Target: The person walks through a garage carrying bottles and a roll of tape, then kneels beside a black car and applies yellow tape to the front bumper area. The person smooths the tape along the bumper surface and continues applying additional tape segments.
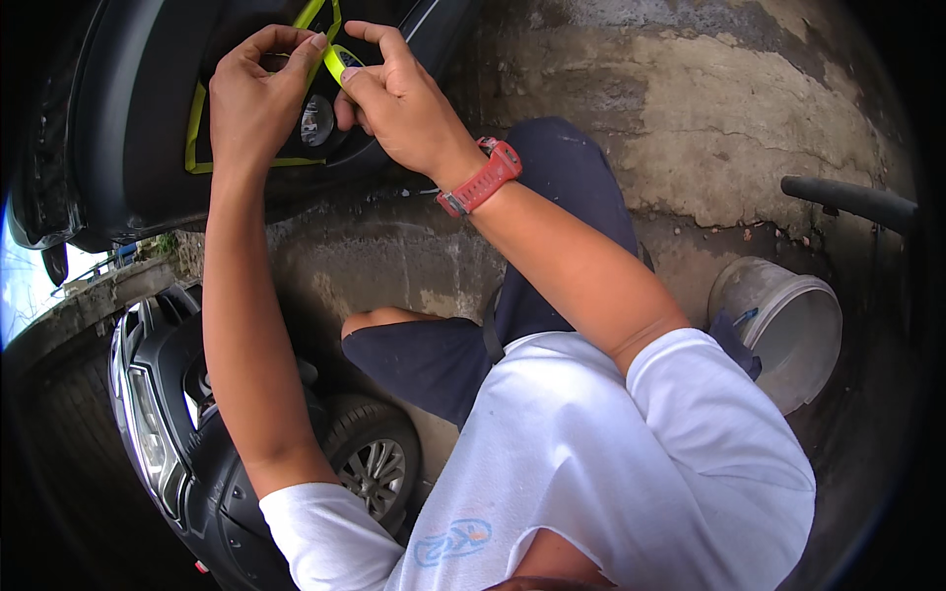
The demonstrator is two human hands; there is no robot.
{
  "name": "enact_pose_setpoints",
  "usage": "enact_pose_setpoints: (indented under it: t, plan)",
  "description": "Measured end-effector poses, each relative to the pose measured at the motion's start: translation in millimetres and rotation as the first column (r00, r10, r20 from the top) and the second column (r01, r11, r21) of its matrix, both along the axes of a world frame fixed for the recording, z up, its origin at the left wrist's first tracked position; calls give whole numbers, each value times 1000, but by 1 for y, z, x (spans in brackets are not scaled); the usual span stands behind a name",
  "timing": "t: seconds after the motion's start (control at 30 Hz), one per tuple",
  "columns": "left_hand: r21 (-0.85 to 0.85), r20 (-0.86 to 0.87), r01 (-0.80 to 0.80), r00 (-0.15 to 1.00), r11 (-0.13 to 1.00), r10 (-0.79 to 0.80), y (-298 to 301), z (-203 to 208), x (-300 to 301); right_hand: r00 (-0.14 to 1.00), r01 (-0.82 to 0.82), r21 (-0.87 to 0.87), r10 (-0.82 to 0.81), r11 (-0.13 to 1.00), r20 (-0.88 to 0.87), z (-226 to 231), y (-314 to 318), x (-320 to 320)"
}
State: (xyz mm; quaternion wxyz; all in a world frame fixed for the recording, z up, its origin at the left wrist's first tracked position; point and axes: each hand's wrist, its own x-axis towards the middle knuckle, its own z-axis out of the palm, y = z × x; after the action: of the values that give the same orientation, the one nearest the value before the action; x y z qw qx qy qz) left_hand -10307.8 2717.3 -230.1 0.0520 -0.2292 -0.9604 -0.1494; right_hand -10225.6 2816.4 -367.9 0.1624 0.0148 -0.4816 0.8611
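Note:
A bright yellow roll of masking tape is held in my right hand, thumb on its edge and index finger stretched past it. A loose strip of the same tape runs up from beside the roll, and my left hand pinches it between thumb and index finger. Both hands are in front of a dark car bumper. Yellow tape outlines a recess in that bumper, with a round fog lamp showing between my wrists.
At lower left stands another dark car with its wheel. A whitish bucket with a dark cloth on its rim is to my right. A black pipe-like piece juts in above the worn concrete ground. My bent legs are below my arms.

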Motion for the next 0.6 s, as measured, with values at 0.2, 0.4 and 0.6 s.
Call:
enact_pose_setpoints:
  t: [0.2, 0.4, 0.6]
  plan:
    - [-311, -413, 35, 895, 950, -168, 35, -5, -30, 941, -206, -359, 285, 910, 182, -14, 12, -48]
    - [-462, -487, 76, 811, 884, -324, 46, -13, -44, 934, -155, -459, 282, 875, 221, -13, 12, -72]
    - [-545, -528, 91, 735, 833, -426, 39, -14, -48, 931, -146, -463, 280, 874, 235, -14, 7, -75]
